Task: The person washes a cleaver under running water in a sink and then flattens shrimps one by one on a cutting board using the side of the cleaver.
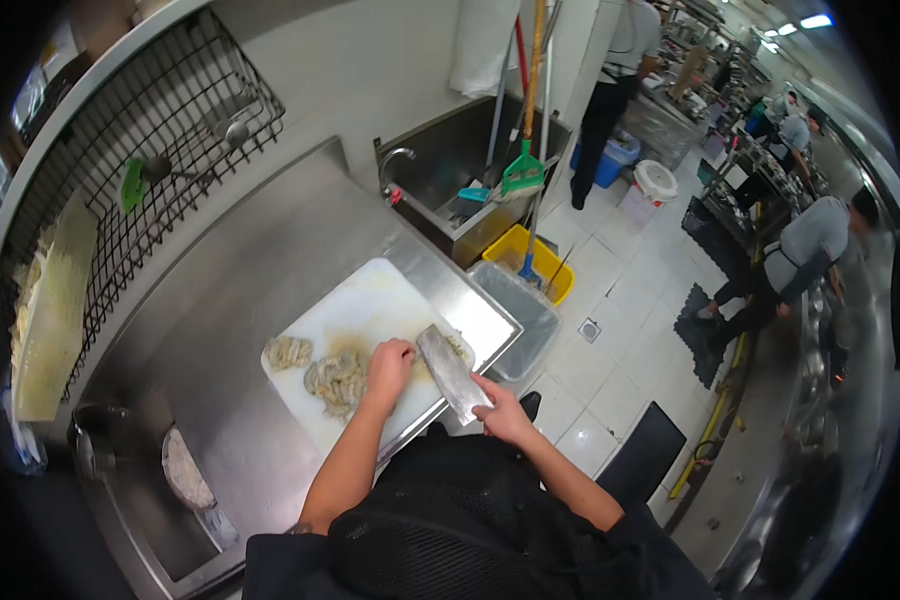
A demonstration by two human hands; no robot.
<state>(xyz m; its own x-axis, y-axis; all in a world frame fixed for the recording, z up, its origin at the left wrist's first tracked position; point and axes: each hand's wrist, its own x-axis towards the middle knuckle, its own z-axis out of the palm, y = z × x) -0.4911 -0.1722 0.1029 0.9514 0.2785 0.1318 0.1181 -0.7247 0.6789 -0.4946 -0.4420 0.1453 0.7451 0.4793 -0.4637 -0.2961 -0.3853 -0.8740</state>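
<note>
The right hand [502, 412] is closed round the handle end of a cleaver [453, 375]; the left hand [390, 368], fingers curled (whether they pinch anything, I cannot tell), is beside the greyish pile of food [336, 382] on a white cutting board [360, 300]. A smaller pile [288, 352] lies near the board's edge. Beneath is a steel table [220, 290]; beyond it, a sink [440, 190], a yellow bin [532, 262] and white floor tiles [610, 340].
</note>
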